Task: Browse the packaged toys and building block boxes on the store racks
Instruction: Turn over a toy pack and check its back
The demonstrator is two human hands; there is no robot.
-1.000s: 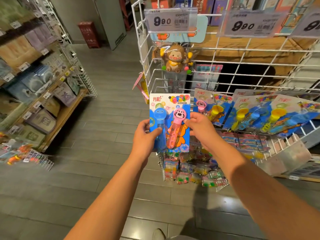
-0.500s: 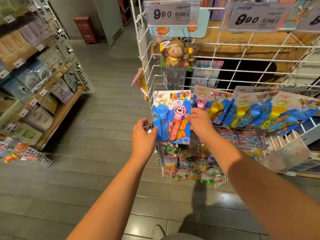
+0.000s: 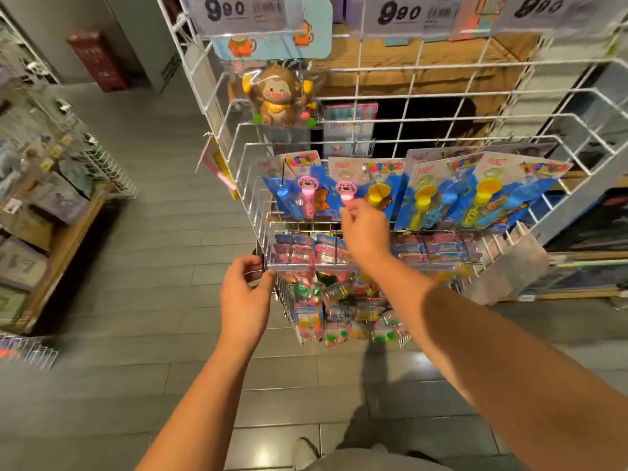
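A blue bubble wand pack [image 3: 299, 185] with a blue and a pink wand hangs on the white wire rack [image 3: 238, 158]. Right of it hangs a second pack [image 3: 373, 185] with a pink and a yellow wand. My right hand [image 3: 365, 232] reaches up to this second pack, thumb and fingertips pinching its lower edge at the pink wand. My left hand [image 3: 244, 294] hovers lower, by the rack's front left corner, fingers loosely curled and holding nothing. More blue wand packs [image 3: 475, 192] hang further right.
A packaged brown monkey toy [image 3: 277, 96] hangs above, under 9.90 price tags [image 3: 234, 10]. Small bagged toys [image 3: 339, 311] fill the lower hooks behind a clear rail [image 3: 295, 263]. A wooden shelf [image 3: 64, 232] with boxed goods lines the aisle's left side. Grey floor lies between.
The blue and pink wand pack left both hands and now hangs on the rack. My left hand dropped to the rack corner. My right hand moved to the neighbouring pack.
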